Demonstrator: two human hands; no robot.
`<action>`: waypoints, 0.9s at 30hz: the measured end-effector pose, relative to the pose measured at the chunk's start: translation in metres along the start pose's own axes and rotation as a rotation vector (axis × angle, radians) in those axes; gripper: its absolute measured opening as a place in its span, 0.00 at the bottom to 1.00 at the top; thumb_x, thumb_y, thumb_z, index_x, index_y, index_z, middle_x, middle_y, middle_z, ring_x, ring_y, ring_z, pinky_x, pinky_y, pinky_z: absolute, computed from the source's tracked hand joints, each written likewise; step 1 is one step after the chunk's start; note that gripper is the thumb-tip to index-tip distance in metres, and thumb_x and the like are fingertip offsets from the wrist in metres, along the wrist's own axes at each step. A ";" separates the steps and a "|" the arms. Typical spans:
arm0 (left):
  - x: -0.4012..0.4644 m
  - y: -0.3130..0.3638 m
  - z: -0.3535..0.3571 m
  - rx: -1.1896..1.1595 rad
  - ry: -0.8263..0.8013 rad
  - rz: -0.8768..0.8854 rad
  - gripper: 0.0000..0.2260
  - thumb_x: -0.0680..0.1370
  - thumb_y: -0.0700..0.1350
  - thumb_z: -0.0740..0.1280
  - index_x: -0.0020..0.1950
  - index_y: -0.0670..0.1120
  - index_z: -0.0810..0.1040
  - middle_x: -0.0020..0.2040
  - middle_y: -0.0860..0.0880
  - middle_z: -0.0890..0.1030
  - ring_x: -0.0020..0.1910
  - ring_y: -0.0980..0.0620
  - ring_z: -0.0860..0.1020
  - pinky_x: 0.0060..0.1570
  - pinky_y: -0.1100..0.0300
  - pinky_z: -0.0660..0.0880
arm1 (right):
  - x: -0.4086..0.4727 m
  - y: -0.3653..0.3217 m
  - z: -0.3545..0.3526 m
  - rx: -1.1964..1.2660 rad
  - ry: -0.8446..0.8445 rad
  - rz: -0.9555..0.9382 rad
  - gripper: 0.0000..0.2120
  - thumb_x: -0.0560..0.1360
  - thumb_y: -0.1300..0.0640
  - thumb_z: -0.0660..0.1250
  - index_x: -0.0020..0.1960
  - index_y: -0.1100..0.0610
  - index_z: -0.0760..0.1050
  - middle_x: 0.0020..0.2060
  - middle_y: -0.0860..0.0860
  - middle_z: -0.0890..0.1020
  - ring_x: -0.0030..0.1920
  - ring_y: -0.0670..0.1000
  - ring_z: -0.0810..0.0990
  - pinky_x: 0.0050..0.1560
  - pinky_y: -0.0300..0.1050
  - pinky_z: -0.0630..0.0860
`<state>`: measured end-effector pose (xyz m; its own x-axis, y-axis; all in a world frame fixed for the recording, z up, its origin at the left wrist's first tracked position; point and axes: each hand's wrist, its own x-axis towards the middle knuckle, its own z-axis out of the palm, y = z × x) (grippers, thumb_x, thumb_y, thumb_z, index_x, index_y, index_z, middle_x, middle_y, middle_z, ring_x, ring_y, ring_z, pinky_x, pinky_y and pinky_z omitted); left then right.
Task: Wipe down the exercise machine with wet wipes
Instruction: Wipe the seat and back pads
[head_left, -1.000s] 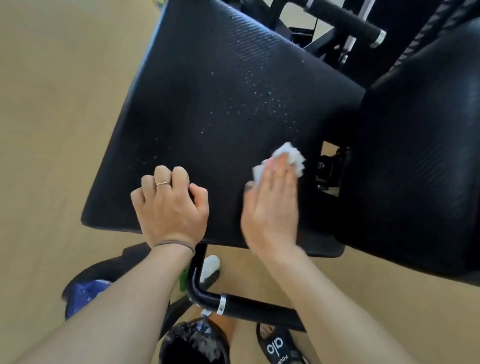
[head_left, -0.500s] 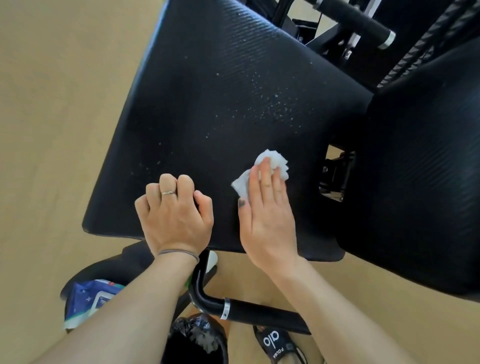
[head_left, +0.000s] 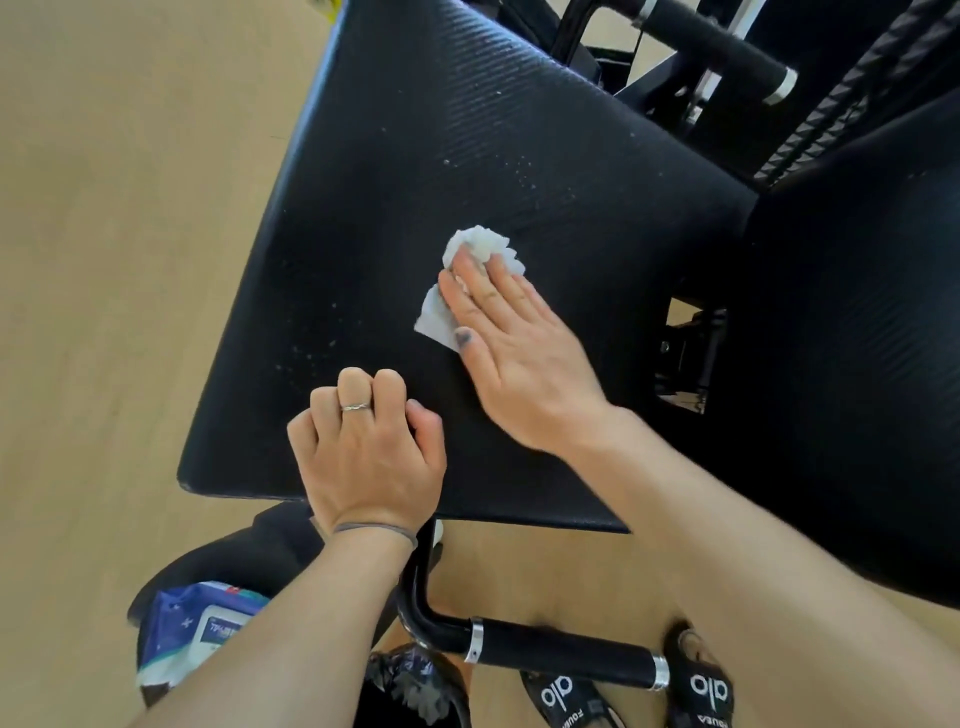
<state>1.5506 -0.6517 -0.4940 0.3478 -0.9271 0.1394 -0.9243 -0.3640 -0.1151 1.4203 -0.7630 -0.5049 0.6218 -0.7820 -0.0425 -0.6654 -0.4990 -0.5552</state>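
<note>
The exercise machine's black ribbed seat pad (head_left: 415, 171) fills the middle of the head view, with pale specks scattered over it. My right hand (head_left: 514, 353) lies flat with straight fingers and presses a crumpled white wet wipe (head_left: 480, 249) onto the pad's centre. My left hand (head_left: 369, 447) rests near the pad's front edge as a loose fist with curled fingers, a ring on one finger, and holds nothing. A second black pad (head_left: 857, 338) stands to the right.
A black handle bar with silver rings (head_left: 561, 649) runs below the pad's front edge. A blue pack of wet wipes (head_left: 197, 634) lies on a dark seat at the lower left. A black bag (head_left: 415, 686) and my sandals (head_left: 701, 691) are on the beige floor (head_left: 119, 234).
My right hand has slid the wipe from the pad's right side leftward and up to its centre. My left hand has stayed by the front edge.
</note>
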 end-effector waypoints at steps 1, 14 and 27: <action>0.000 0.000 0.000 -0.005 -0.003 -0.001 0.08 0.80 0.49 0.57 0.47 0.45 0.69 0.46 0.45 0.70 0.44 0.44 0.66 0.45 0.48 0.64 | 0.002 0.018 -0.003 -0.047 0.015 0.027 0.28 0.84 0.48 0.39 0.83 0.51 0.47 0.81 0.46 0.44 0.80 0.46 0.38 0.80 0.45 0.37; 0.001 0.002 0.000 0.038 0.013 0.000 0.08 0.78 0.48 0.59 0.45 0.44 0.71 0.45 0.44 0.70 0.43 0.42 0.67 0.44 0.47 0.64 | 0.030 -0.005 -0.012 -0.040 -0.095 -0.179 0.28 0.84 0.48 0.38 0.83 0.53 0.43 0.82 0.49 0.42 0.81 0.48 0.37 0.80 0.47 0.36; 0.023 0.018 -0.020 -0.021 -0.044 0.080 0.07 0.78 0.46 0.60 0.43 0.44 0.72 0.41 0.46 0.70 0.39 0.44 0.68 0.40 0.49 0.64 | 0.055 0.009 -0.021 0.007 -0.124 -0.177 0.28 0.84 0.49 0.39 0.83 0.54 0.46 0.83 0.49 0.44 0.82 0.50 0.39 0.81 0.49 0.37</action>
<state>1.5388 -0.6777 -0.4730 0.2788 -0.9564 0.0871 -0.9523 -0.2870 -0.1037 1.4400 -0.8186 -0.4951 0.7752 -0.6301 -0.0456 -0.5387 -0.6215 -0.5688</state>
